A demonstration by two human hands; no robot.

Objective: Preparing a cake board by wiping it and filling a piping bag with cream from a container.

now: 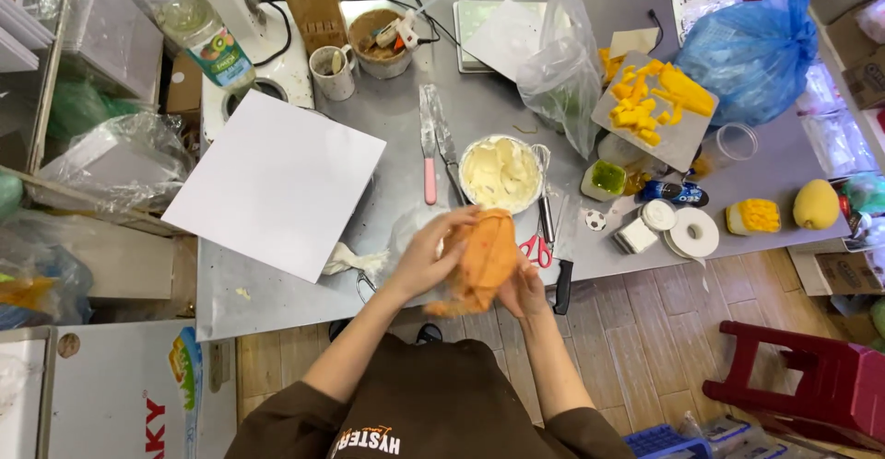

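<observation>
Both hands hold an orange, soft, bag-like thing (484, 261) over the near edge of the steel table (406, 127). My left hand (431, 254) grips its left side, fingers curled over the top. My right hand (524, 291) supports it from below on the right. Just beyond sits a metal bowl of pale cream (500, 173). Red-handled scissors (537, 249) and a black-handled knife (562, 286) lie right beside the hands.
A white square board (275, 182) lies at the left, a pink-handled spatula (429, 150) beside the bowl. Farther right are a tray of yellow fruit cubes (656, 101), a blue plastic bag (751, 49), tape rolls (693, 233), a whole mango (816, 204) and a red stool (811, 381).
</observation>
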